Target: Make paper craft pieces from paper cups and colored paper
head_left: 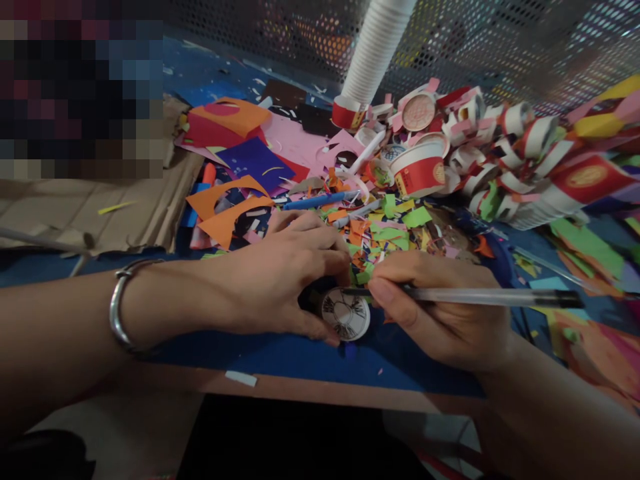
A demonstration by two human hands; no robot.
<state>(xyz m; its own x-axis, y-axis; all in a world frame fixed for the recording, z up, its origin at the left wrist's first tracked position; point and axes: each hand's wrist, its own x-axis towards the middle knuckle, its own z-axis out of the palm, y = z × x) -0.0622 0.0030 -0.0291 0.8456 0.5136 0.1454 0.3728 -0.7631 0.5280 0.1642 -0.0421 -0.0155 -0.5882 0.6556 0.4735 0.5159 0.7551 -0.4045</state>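
Note:
My left hand (305,270), with a silver bangle at the wrist, curves its thumb and fingers round the left side of a small white disc (346,312). Black ink marks and a ring are drawn on the disc's face; it looks like the bottom of a paper cup, but its sides are hidden. In my right hand (435,313) is a black pen (470,297) with a clear barrel, pinched between thumb and fingers. The pen's tip touches or nearly touches the disc's upper edge.
Coloured paper scraps (390,230) lie heaped behind my hands. Farther back are a red and white paper cup (419,170), a tall stack of cups (377,53) and many cut cup rings. Blue markers (320,200) lie among cut paper. Cardboard (90,213) covers the left.

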